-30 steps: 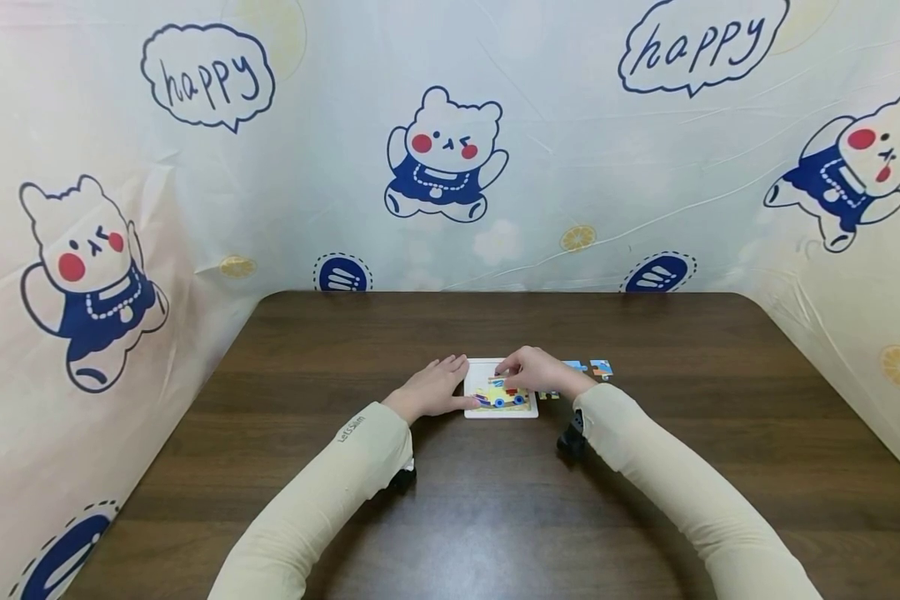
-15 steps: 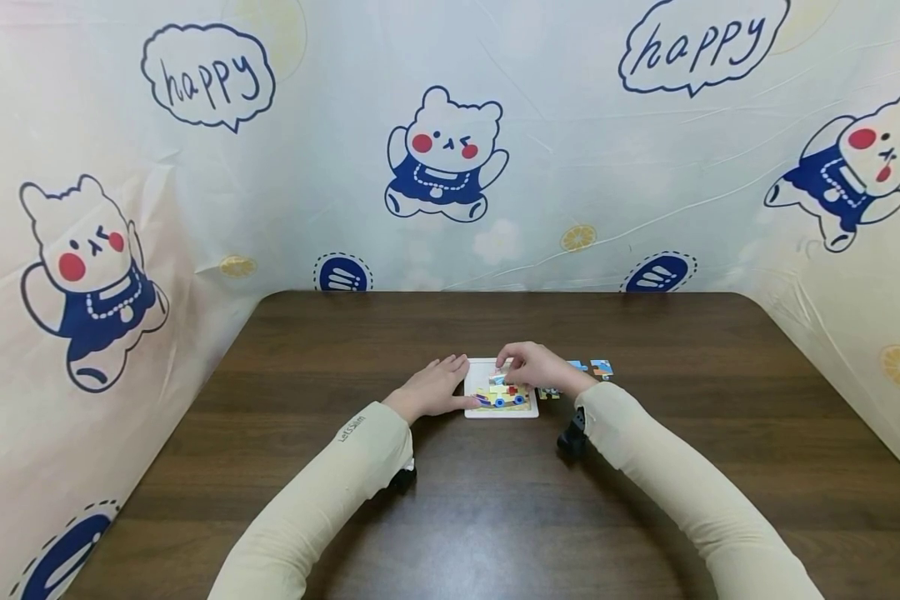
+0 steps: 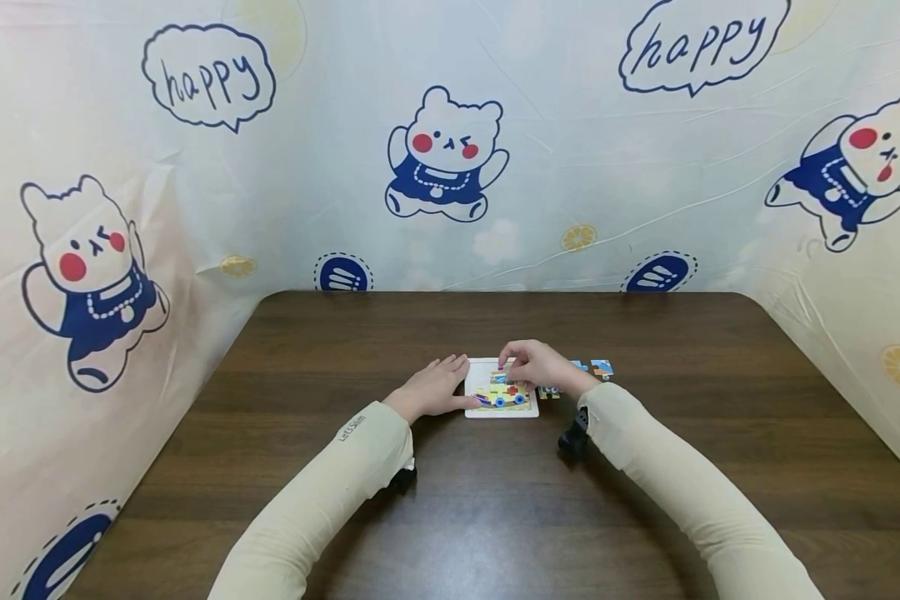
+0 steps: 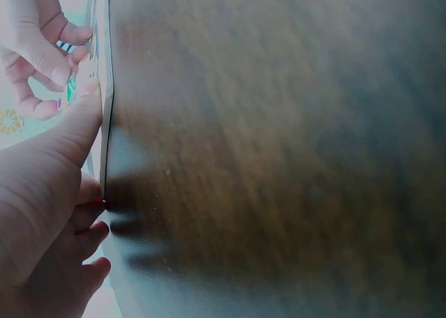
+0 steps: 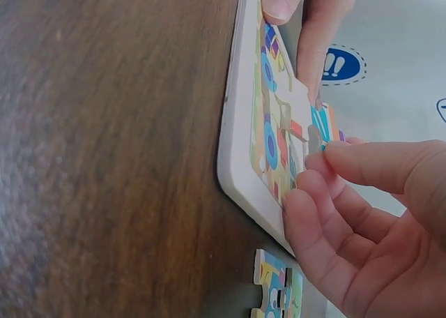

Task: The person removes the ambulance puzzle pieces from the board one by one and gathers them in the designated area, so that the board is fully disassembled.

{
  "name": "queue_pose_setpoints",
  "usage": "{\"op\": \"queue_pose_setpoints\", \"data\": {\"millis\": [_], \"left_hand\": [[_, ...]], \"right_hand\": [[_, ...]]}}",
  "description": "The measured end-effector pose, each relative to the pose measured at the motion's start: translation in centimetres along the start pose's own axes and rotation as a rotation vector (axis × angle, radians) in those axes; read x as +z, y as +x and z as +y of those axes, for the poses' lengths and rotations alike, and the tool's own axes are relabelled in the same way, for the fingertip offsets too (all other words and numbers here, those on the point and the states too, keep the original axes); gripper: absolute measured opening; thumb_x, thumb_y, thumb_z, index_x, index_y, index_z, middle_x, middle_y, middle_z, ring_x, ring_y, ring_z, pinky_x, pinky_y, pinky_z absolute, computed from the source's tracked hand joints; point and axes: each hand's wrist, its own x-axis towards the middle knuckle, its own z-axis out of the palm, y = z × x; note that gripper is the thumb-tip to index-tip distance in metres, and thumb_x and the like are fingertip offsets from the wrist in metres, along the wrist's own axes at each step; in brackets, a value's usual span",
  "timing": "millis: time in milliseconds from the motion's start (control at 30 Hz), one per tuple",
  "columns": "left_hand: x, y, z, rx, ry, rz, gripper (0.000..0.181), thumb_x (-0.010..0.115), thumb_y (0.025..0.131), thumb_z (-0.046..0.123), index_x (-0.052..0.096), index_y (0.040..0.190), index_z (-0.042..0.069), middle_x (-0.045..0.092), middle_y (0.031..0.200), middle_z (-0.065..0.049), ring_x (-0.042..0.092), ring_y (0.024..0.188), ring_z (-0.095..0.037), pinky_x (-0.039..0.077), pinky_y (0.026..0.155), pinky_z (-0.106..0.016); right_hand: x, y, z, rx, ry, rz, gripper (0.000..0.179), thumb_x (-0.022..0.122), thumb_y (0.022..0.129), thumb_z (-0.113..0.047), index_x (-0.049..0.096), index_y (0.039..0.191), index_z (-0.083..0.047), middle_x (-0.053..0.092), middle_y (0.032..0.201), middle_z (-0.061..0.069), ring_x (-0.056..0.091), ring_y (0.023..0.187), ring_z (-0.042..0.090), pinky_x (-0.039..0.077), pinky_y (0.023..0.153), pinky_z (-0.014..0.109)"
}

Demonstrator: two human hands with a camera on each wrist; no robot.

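Note:
A white-framed jigsaw board (image 3: 502, 415) lies on the table, its lower part filled with a picture of a yellow vehicle with blue wheels. My left hand (image 3: 437, 389) rests along the board's left side, fingers extended and thumb (image 4: 82, 126) over its near left part. With thumb and fingertips, my right hand (image 3: 538, 367) pinches a jigsaw piece (image 5: 322, 119) with blue stripes. The piece is tilted over the joined pieces, close above the vehicle picture. In the right wrist view the thumb (image 5: 376, 166) covers part of it.
Several loose jigsaw pieces lie right of the board, among them a blue-and-orange piece (image 3: 602, 367) and a yellowish one (image 3: 549, 392) close to the frame. The brown wooden table (image 3: 450, 508) meets a printed cloth backdrop (image 3: 570, 167) behind.
My right hand has shifted slightly away and to the right, and the piece in it has turned so its striped face shows more. The left hand and the board stay put.

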Motion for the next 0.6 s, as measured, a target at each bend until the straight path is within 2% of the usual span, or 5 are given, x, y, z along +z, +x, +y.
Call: {"op": "queue_pose_setpoints", "data": {"millis": [200,433,600], "left_hand": [[0.0,0.1,0.0,-0.008,0.001,-0.005,0.083,0.048,0.088,0.058,0.023,0.145,0.003,0.021,0.150,-0.010,0.016,0.137,-0.023,0.015,0.109,-0.039],[0.1,0.1,0.0,-0.006,0.007,-0.005,0.083,0.048,0.088,0.057,0.024,0.145,0.002,0.021,0.149,-0.011,0.016,0.137,-0.024,0.015,0.109,-0.039],[0.1,0.0,0.0,-0.004,0.015,-0.004,0.083,0.048,0.088,0.057,0.024,0.145,0.002,0.021,0.150,-0.011,0.016,0.137,-0.024,0.015,0.109,-0.039]], "right_hand": [[-0.2,-0.1,0.1,0.035,0.032,0.020,0.015,0.059,0.088,0.000,0.060,0.102,-0.004,0.061,0.075,0.013,0.052,0.057,0.022,0.049,0.053,0.032],[-0.7,-0.4,0.3,0.023,0.044,0.026,0.017,0.058,0.088,0.000,0.060,0.105,-0.003,0.056,0.073,0.010,0.049,0.058,0.021,0.046,0.053,0.030],[-1.2,-0.8,0.4,0.021,0.076,0.020,0.016,0.058,0.089,0.000,0.060,0.105,-0.001,0.056,0.074,0.014,0.049,0.057,0.024,0.044,0.053,0.031]]}}
